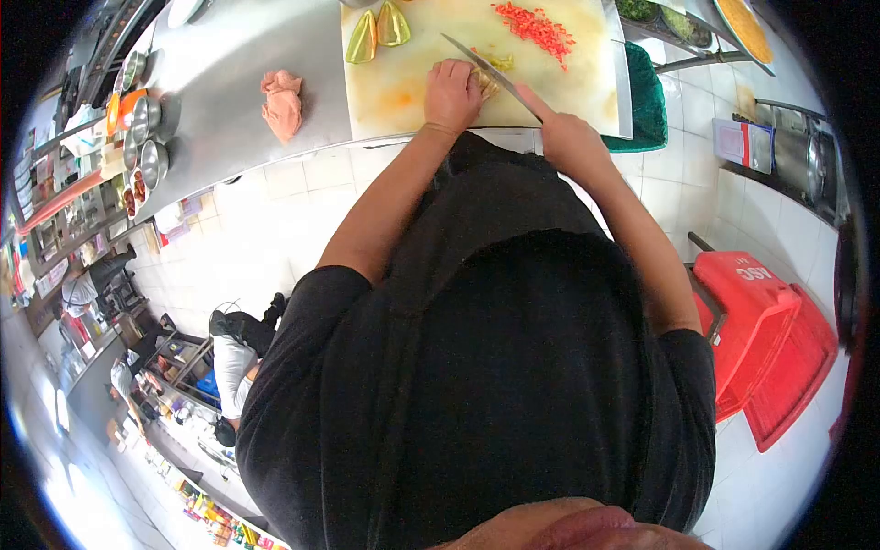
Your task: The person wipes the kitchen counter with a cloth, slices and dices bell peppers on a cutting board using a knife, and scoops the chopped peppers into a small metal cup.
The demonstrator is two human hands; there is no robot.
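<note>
Mostly, the upper part of the view is taken up by a stainless-steel desk (220, 55), with a red bin (756, 344) marked "ASC" noted on the floor side to the right. On the desk a white cutting board (394, 105) is set at the near edge; beside its right edge a dark green container (646, 115) is seen. Across the board a knife (488, 70) is held, its blade angled forward and to the left. Its handle is grasped by the right grip (570, 142), closed around it. By the left grip (451, 96), fingers bent, a pale yellow-green vegetable piece (486, 84) is pressed to the board, just beside the blade; it is partly hidden, and whether it is touched by the edge cannot be told. Left of the board a crumpled pink cloth-like item (281, 105) is placed. At the board's far left two green pepper pieces (378, 32) are laid side by side. Toward the far right, finely diced red pieces (536, 32) are spread. Just beyond the blade, small light-green cut bits (500, 62) are scattered.
</note>
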